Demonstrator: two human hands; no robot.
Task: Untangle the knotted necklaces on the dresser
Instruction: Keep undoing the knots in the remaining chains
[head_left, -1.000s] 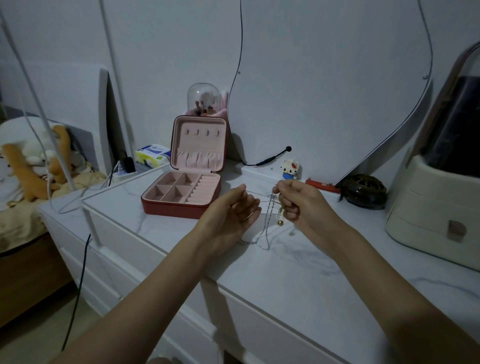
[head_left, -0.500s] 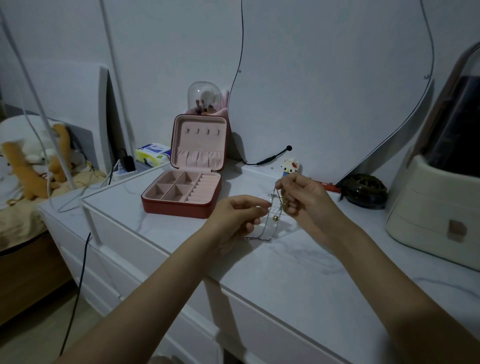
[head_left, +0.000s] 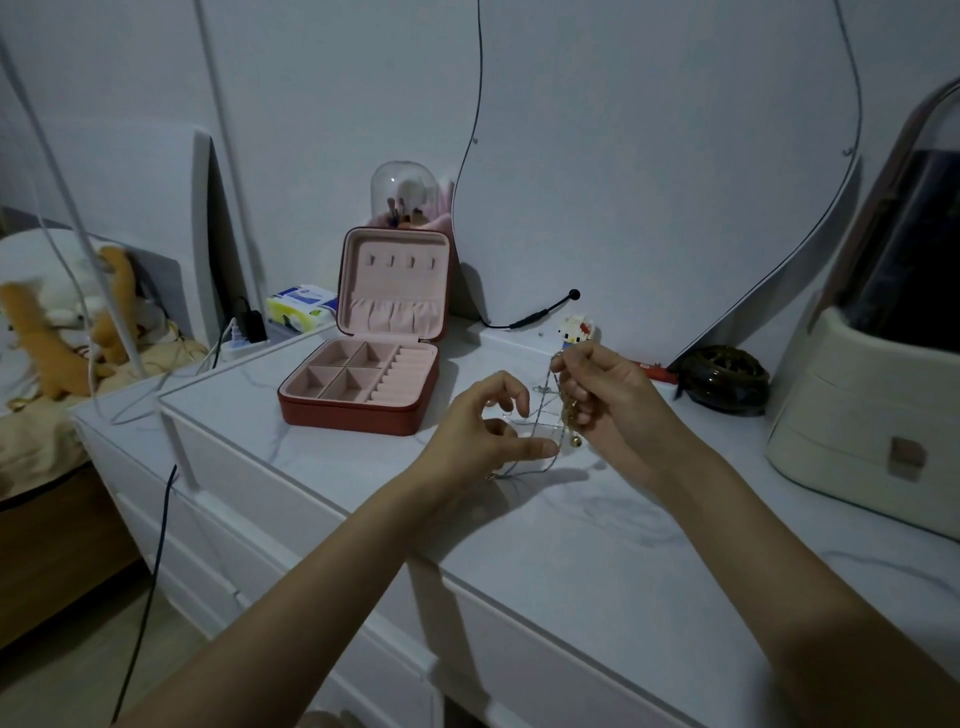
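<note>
An open red jewellery box with pink lining (head_left: 363, 384) sits on the white marble surface (head_left: 597, 545). The left hand (head_left: 483, 436) pinches thin tangled silver and gold necklaces (head_left: 553, 421); the right hand's (head_left: 608, 400) grip holds them raised above the surface.

red jewellery box (head_left: 358, 410), pink lining; white marbled dresser (head_left: 571, 545); silver and gold necklaces (head_left: 558, 415); orange plush (head_left: 47, 343).

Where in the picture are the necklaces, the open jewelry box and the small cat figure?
necklaces (head_left: 546, 415): head view, on the chain strands between the two hands.
jewelry box (head_left: 358, 415): head view, on its red front wall.
cat figure (head_left: 574, 331): head view, on its white head.
</note>
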